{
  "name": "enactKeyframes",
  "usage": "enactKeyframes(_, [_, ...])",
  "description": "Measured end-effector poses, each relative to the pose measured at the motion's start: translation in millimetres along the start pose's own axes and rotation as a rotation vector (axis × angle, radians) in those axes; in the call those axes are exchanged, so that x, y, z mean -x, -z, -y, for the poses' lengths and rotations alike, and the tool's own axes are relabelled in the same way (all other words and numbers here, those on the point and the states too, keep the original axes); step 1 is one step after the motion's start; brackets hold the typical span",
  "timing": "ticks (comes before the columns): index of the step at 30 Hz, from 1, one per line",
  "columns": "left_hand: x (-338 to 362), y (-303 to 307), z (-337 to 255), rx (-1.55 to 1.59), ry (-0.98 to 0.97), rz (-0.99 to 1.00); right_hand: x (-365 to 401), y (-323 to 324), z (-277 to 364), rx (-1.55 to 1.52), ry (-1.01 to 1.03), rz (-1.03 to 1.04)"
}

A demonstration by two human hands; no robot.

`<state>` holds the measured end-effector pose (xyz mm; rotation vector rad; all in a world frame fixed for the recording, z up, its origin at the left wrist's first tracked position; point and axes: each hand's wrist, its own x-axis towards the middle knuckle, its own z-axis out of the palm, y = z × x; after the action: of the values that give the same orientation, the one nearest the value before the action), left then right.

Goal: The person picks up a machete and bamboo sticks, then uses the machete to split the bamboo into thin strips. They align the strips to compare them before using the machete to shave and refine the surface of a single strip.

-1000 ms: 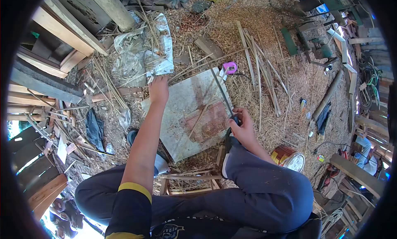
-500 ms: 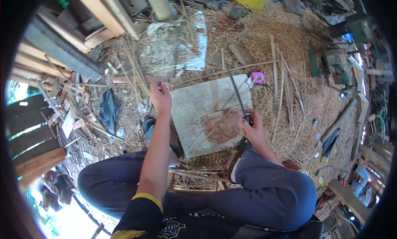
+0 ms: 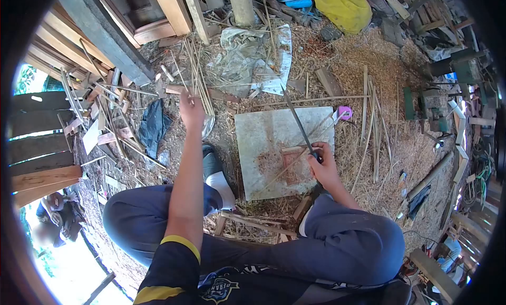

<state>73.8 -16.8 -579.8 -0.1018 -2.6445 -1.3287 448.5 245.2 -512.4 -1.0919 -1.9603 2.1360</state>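
My right hand (image 3: 324, 165) is wrapped round the dark handle of a long knife (image 3: 298, 120), whose blade points up and away to the left. Stretched out at the upper left, my left hand (image 3: 192, 111) has its fingers closed on a thin strip (image 3: 179, 70). Long thin strips (image 3: 198, 75) lie on the ground just beyond it. Between my hands lies a pale square board (image 3: 258, 131) with a reddish worn patch and a few slivers on it. The knife's handle is partly hidden by my fingers.
A pink object (image 3: 345, 113) sits by the board's right corner. Plastic sheeting (image 3: 237, 62), a black bag (image 3: 154, 127) and a yellow sack (image 3: 345, 10) lie farther out. Loose strips (image 3: 375, 131) are on the right. Timber leans at upper left; a person (image 3: 58, 215) is at lower left.
The view has shifted, so the board and ground appear farther right. My left hand has moved left relative to the board. The knife remains in my right hand.
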Motion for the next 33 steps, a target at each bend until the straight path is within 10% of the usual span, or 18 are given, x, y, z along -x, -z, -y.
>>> enactKeyframes(6, [12.6,0.6,-14.7,0.061,0.02,0.004,10.2,10.6,-8.6,-0.075,-0.056,-0.092])
enactKeyframes(20, [226.1,-79.2,-144.2,0.074,-0.433,0.921,46.7,80.9,-12.7,-0.339,-0.04,-0.488])
enactKeyframes(33, [267.6,-185.5,-181.9,-0.333,-0.521,1.023,71.7,113.0,-42.0,-0.194,-0.084,-0.556])
